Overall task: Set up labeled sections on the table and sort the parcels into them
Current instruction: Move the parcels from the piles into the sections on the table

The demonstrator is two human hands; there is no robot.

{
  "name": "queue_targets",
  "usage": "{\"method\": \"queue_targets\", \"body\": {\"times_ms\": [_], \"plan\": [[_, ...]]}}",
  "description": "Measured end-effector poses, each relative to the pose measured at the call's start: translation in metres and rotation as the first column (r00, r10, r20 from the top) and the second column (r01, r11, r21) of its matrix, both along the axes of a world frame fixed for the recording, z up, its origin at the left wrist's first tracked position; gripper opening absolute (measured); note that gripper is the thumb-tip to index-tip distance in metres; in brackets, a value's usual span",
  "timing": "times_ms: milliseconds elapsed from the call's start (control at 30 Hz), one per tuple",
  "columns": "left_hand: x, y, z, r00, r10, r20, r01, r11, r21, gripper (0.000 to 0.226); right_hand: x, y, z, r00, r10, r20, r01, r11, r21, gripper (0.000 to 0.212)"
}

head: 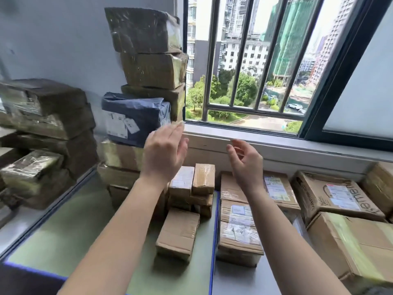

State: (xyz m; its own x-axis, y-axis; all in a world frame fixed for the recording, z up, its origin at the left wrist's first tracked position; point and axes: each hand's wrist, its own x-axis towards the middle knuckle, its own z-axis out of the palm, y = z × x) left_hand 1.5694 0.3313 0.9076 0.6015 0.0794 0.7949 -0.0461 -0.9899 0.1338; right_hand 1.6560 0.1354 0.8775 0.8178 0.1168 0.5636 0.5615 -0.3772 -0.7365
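Note:
Both my hands are raised above the table, palms facing each other, holding nothing. My left hand (163, 154) hovers beside a tall stack of cardboard parcels (148, 67) with a blue bagged parcel (134, 116) partway up it. My right hand (246, 162) is over the flat boxes by the window sill. Small brown boxes (191, 184) sit piled below my hands, and one more small box (178, 233) lies nearer me. A strip of blue tape (213, 241) runs along the grey table top (74, 226) and splits it into sections.
Larger cardboard parcels (331, 194) fill the right side of the table, with a labelled box (238, 228) just right of the tape. A glossy wall on the left mirrors the stacks (42, 135). A barred window (251, 60) stands behind the table.

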Motion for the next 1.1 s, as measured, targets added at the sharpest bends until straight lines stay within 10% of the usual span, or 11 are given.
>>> {"method": "queue_targets", "body": {"times_ms": [633,1100], "plan": [[0.057,0.217,0.137,0.990,-0.036,0.137,0.031,0.999,0.033,0.047,0.022,0.201,0.173,0.956,-0.130,0.264,0.099,0.987,0.126,0.029],[0.088,0.248,0.175,0.984,0.025,0.178,-0.010,0.997,-0.081,0.055,0.087,0.247,0.246,0.966,-0.057,0.254,0.074,0.996,-0.058,0.059]]}}
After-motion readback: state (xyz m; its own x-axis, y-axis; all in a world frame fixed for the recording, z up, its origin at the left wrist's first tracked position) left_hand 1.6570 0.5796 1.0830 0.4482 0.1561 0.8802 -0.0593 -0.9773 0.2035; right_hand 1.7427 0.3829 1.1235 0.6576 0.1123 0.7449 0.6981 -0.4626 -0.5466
